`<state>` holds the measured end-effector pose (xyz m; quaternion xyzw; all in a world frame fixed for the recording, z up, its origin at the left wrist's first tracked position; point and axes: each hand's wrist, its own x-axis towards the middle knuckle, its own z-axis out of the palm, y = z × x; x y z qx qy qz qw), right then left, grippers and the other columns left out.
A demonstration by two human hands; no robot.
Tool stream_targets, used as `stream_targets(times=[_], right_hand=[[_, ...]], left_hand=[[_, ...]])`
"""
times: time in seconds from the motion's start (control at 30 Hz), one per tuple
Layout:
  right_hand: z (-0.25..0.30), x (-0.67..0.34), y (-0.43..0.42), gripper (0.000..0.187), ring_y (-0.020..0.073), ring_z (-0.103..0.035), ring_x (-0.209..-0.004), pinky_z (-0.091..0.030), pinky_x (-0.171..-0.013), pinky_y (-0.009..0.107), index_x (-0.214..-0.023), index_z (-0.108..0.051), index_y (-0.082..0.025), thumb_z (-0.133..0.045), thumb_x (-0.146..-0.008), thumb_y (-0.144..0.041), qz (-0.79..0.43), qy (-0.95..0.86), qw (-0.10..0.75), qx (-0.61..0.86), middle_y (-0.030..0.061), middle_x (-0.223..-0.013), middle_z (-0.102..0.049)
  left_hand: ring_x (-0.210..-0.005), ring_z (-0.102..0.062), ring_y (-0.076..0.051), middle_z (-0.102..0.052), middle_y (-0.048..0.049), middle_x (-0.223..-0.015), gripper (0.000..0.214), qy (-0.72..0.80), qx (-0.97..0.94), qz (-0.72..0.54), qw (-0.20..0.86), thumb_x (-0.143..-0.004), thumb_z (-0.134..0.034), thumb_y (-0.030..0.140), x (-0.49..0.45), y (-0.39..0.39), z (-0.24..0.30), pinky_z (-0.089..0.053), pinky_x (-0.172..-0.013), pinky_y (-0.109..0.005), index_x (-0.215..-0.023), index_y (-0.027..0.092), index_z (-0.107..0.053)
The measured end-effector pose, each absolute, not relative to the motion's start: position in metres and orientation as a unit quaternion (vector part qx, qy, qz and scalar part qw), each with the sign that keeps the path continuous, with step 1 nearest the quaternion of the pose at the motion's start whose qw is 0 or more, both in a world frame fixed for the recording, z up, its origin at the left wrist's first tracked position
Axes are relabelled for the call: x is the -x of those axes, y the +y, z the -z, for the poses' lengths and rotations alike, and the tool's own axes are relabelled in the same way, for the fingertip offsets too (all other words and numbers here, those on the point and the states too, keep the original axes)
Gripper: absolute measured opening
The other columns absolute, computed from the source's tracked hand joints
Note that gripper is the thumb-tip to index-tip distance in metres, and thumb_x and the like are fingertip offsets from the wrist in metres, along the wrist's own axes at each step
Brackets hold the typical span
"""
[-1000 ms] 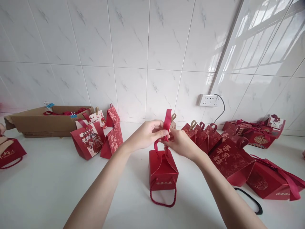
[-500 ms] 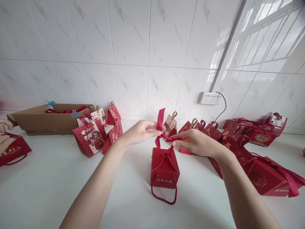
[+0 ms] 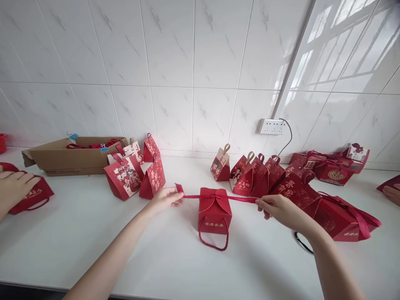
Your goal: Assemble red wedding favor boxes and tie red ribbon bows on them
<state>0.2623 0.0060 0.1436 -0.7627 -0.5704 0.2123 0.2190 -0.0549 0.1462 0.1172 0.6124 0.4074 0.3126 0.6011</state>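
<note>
A small red gift box (image 3: 215, 214) with pale lettering stands upright on the white table, its rope handle (image 3: 215, 246) hanging down in front. A red ribbon (image 3: 240, 199) crosses its top, knotted at the middle and stretched out to both sides. My left hand (image 3: 167, 198) pinches one ribbon end to the left of the box. To the right, my right hand (image 3: 275, 205) pinches the other end. Both hands are clear of the box itself.
Red gift boxes stand at left (image 3: 125, 177) and right (image 3: 242, 176), with a larger ribboned box (image 3: 340, 223) beside my right forearm. A cardboard box (image 3: 70, 160) holds red ribbons. Other people's hands (image 3: 17, 187) show at both edges. A socket strip (image 3: 273, 126) is on the wall.
My hands have moved apart and down from above the box, drawing the ribbon out sideways. Its knot now sits against the box top. The view has shifted slightly.
</note>
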Motion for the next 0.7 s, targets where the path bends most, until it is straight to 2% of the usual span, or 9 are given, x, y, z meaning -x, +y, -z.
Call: stream_targets(times=[0.17,0.3,0.37,0.43,0.5,0.57,0.63,0.7], right_hand=[[-0.125,-0.264,0.003,0.036,0.0128,-0.043,-0.046,-0.034,-0.051,0.025,-0.067,-0.061,-0.018,-0.044,-0.082,-0.045,-0.222,-0.545,0.229,0.775,-0.0031,-0.043,-0.043],[-0.114,-0.266,-0.002,0.034,0.012,-0.044,-0.043,-0.036,-0.051,0.025,-0.064,-0.059,-0.018,-0.043,-0.083,-0.041,-0.236,-0.531,0.24,0.778,-0.0034,-0.043,-0.043],[-0.111,-0.268,-0.005,0.03,0.0126,-0.047,-0.044,-0.038,-0.049,0.025,-0.069,-0.06,-0.017,-0.046,-0.082,-0.04,-0.248,-0.52,0.228,0.785,-0.0004,-0.053,-0.051],[-0.113,-0.268,-0.008,0.03,0.0164,-0.056,-0.053,-0.042,-0.051,0.027,-0.088,-0.063,-0.015,-0.052,-0.079,-0.042,-0.242,-0.503,0.213,0.802,0.0055,-0.07,-0.061],[-0.12,-0.262,-0.009,0.048,0.0235,-0.063,-0.072,-0.047,-0.061,0.032,-0.109,-0.059,-0.014,-0.058,-0.076,-0.048,-0.202,-0.498,0.214,0.816,0.0121,-0.087,-0.065],[-0.128,-0.25,-0.005,0.057,0.0286,-0.062,-0.093,-0.048,-0.076,0.038,-0.119,-0.056,-0.014,-0.057,-0.077,-0.053,-0.15,-0.523,0.245,0.803,0.0162,-0.102,-0.064],[-0.136,-0.232,0.006,0.052,0.0286,-0.058,-0.106,-0.044,-0.088,0.039,-0.118,-0.058,-0.017,-0.052,-0.081,-0.053,-0.146,-0.571,0.3,0.75,0.0159,-0.116,-0.06],[-0.139,-0.215,0.019,0.045,0.0248,-0.057,-0.108,-0.042,-0.091,0.035,-0.113,-0.059,-0.019,-0.05,-0.084,-0.052,-0.21,-0.594,0.354,0.691,0.0122,-0.121,-0.058]], left_hand=[[-0.067,-0.057,-0.013,-0.061,-0.0024,-0.07,0.042,0.45,-0.578,-0.328,0.597,-0.054,-0.078,0.05,0.052,0.138,-0.102,-0.048,-0.072,-0.029,-0.067,0.014,-0.059],[-0.066,-0.057,-0.013,-0.062,-0.0035,-0.069,0.043,0.479,-0.585,-0.307,0.578,-0.052,-0.077,0.051,0.056,0.133,-0.097,-0.045,-0.063,-0.026,-0.065,0.014,-0.059],[-0.064,-0.057,-0.014,-0.064,-0.0044,-0.071,0.043,0.49,-0.589,-0.29,0.573,-0.051,-0.077,0.051,0.062,0.131,-0.1,-0.044,-0.058,-0.025,-0.065,0.015,-0.059],[-0.059,-0.057,-0.015,-0.066,-0.0062,-0.07,0.043,0.507,-0.609,-0.228,0.566,-0.051,-0.077,0.051,0.069,0.127,-0.109,-0.04,-0.051,-0.024,-0.067,0.015,-0.061],[-0.048,-0.054,-0.016,-0.064,-0.006,-0.059,0.04,0.538,-0.662,-0.131,0.505,-0.053,-0.076,0.051,0.074,0.123,-0.123,-0.035,-0.045,-0.025,-0.061,0.015,-0.06],[-0.045,-0.052,-0.016,-0.059,-0.0038,-0.05,0.036,0.553,-0.73,-0.099,0.389,-0.059,-0.071,0.05,0.072,0.118,-0.138,-0.032,-0.045,-0.025,-0.053,0.017,-0.056],[-0.059,-0.058,-0.019,-0.063,-0.0042,-0.06,0.03,0.518,-0.773,-0.18,0.318,-0.065,-0.067,0.046,0.061,0.115,-0.148,-0.034,-0.052,-0.025,-0.057,0.019,-0.058],[-0.082,-0.06,-0.022,-0.068,-0.005,-0.085,0.026,0.453,-0.777,-0.248,0.36,-0.068,-0.065,0.046,0.045,0.116,-0.149,-0.037,-0.061,-0.024,-0.074,0.02,-0.064]])
